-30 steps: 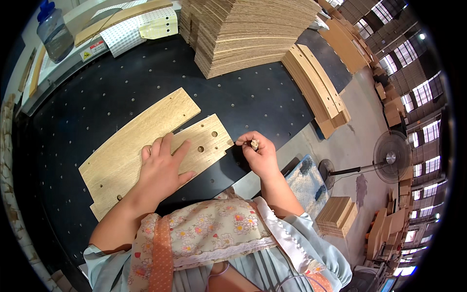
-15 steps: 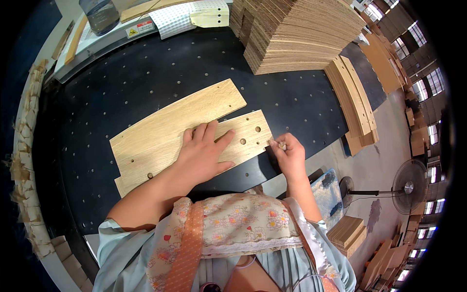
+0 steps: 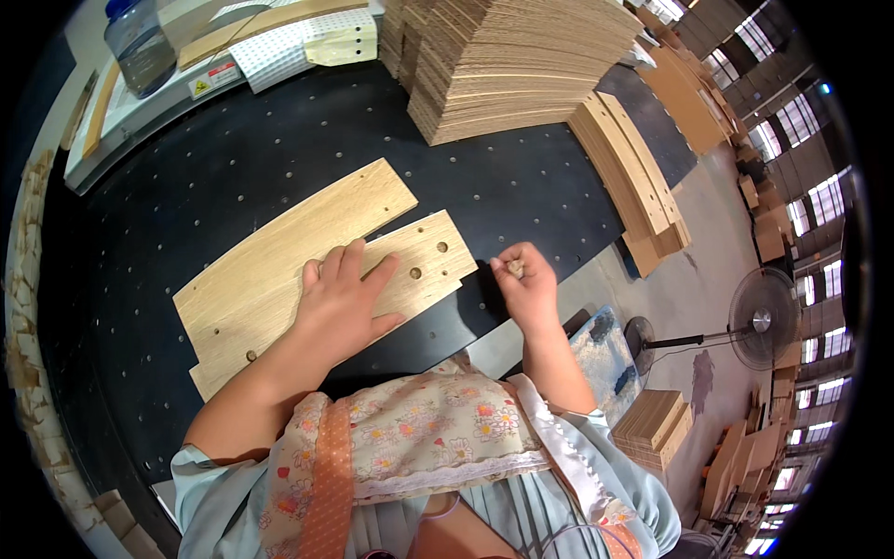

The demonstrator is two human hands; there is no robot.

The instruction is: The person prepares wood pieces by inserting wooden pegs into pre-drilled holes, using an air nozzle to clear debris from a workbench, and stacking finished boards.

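Two pale wooden boards lie side by side on a black table (image 3: 307, 130). The far board (image 3: 279, 247) has a curved long edge and small holes. The near board (image 3: 433, 270) has several round holes close to its right end, two of them larger. Across the near board rests my left hand (image 3: 340, 293), fingers spread, its fingertips by the seam between the boards. Just off that board's right end, my right hand (image 3: 533, 293) is closed around a small beige lump (image 3: 515, 268). Its fingers partly hide the lump, and its kind is unclear.
A tall stack of brown boards (image 3: 521, 84) stands at the table's far side. Right of it sits a pile of wooden strips (image 3: 633, 168). A machine bed with a bottle (image 3: 140, 47) is at far left. A fan (image 3: 762, 320) stands on the floor to the right.
My right hand has drawn away from the near board's right end, leaving a gap, with the beige lump still in it. My left hand stays on the board. The whole view has shifted.
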